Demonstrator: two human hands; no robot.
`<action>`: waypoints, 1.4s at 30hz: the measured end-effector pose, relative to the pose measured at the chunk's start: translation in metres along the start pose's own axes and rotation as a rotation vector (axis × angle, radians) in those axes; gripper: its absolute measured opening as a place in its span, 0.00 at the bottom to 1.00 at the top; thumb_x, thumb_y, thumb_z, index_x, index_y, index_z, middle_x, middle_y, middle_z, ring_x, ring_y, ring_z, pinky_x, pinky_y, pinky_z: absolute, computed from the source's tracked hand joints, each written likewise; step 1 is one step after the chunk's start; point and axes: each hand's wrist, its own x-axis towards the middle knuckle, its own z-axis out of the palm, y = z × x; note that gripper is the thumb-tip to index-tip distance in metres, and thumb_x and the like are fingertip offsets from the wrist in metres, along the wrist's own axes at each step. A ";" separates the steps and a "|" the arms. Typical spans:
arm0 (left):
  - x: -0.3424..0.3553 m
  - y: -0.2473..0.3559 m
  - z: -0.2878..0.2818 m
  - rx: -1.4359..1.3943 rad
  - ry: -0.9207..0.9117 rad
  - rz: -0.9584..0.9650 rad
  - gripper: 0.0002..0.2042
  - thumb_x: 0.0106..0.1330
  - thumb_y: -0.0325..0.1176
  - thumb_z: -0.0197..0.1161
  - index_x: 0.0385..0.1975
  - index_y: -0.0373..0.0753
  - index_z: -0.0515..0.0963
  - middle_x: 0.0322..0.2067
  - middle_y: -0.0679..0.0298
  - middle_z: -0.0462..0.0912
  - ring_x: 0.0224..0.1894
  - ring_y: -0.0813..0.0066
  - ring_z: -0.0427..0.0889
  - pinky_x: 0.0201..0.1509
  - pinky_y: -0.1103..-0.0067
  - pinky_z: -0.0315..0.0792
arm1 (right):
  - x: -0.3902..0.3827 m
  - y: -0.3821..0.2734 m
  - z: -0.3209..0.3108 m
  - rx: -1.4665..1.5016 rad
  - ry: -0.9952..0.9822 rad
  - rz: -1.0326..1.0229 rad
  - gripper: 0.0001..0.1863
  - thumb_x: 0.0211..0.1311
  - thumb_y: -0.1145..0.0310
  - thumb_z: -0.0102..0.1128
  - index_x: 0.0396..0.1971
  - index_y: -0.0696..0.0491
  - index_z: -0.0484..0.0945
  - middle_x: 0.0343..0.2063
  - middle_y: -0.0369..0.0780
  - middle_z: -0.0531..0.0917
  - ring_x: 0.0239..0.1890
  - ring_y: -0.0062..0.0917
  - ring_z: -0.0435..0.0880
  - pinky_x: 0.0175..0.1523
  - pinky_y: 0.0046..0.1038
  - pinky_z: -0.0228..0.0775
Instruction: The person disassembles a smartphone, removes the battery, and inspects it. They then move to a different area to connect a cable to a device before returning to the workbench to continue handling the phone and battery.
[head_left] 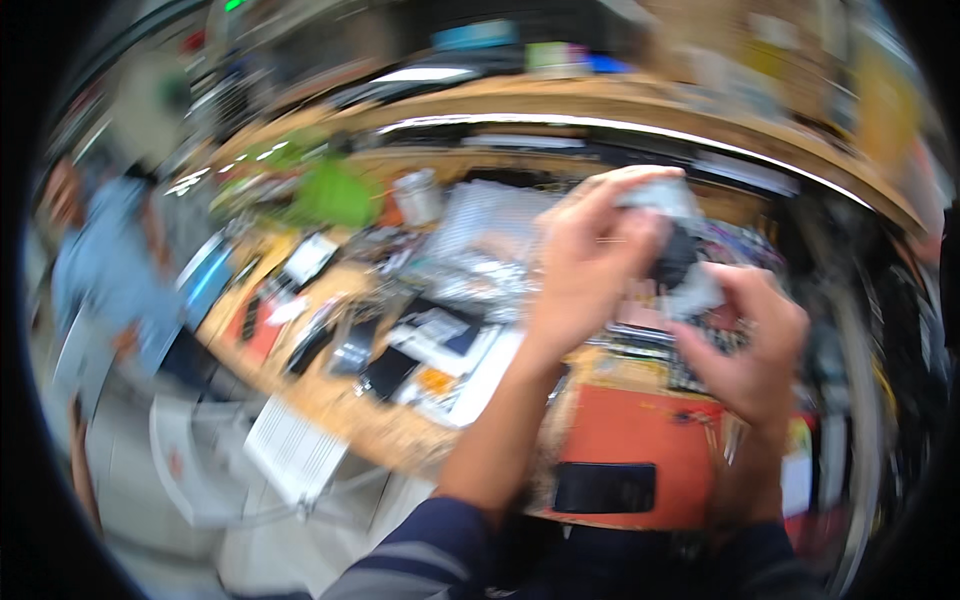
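Both hands are raised above the right part of the workbench (400,440), around one blurred object. It is a pale grey, crumpled-looking piece (672,195) with a dark, rounded part (675,255) in its middle. My left hand (590,250) grips its upper left side, the fingers curled over the top and the thumb pressed against it. My right hand (755,335) pinches the lower right end of the pale material between thumb and fingers. Motion smear hides what kind of thing it is. Beneath the hands lies an orange-red mat (620,425) with a black phone (604,487) on it.
Clear plastic bags (480,235), a green bag (335,190) and small dark parts crowd the bench. A wooden shelf (640,100) runs across behind. White chairs (190,460) stand at the left, where a person in a blue shirt (120,260) is.
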 end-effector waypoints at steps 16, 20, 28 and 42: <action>0.009 -0.011 0.033 -0.224 0.136 0.011 0.10 0.75 0.28 0.66 0.49 0.31 0.76 0.27 0.74 0.77 0.27 0.93 0.70 0.28 0.85 0.65 | -0.018 0.010 -0.001 0.013 0.012 0.096 0.32 0.52 0.81 0.78 0.59 0.59 0.77 0.41 0.37 0.83 0.34 0.18 0.72 0.40 0.21 0.66; 0.006 -0.008 0.033 -0.121 0.185 0.038 0.10 0.75 0.30 0.68 0.44 0.31 0.75 0.24 0.73 0.77 0.26 0.93 0.70 0.26 0.85 0.65 | -0.018 0.011 0.005 -0.050 0.082 0.124 0.30 0.53 0.79 0.79 0.58 0.60 0.78 0.40 0.36 0.82 0.33 0.18 0.72 0.39 0.22 0.66; 0.004 -0.002 0.035 0.016 0.197 0.067 0.11 0.72 0.30 0.71 0.42 0.31 0.76 0.26 0.65 0.83 0.26 0.89 0.75 0.28 0.81 0.70 | -0.016 0.009 0.000 -0.115 0.081 0.073 0.28 0.52 0.80 0.78 0.55 0.60 0.80 0.38 0.36 0.81 0.32 0.18 0.72 0.38 0.22 0.66; 0.001 0.009 0.017 -0.056 -0.060 0.024 0.16 0.73 0.21 0.59 0.60 0.28 0.74 0.38 0.61 0.85 0.35 0.83 0.80 0.40 0.79 0.77 | -0.012 0.008 -0.005 -0.090 0.088 0.068 0.27 0.49 0.80 0.79 0.52 0.61 0.81 0.35 0.35 0.78 0.32 0.19 0.72 0.38 0.23 0.67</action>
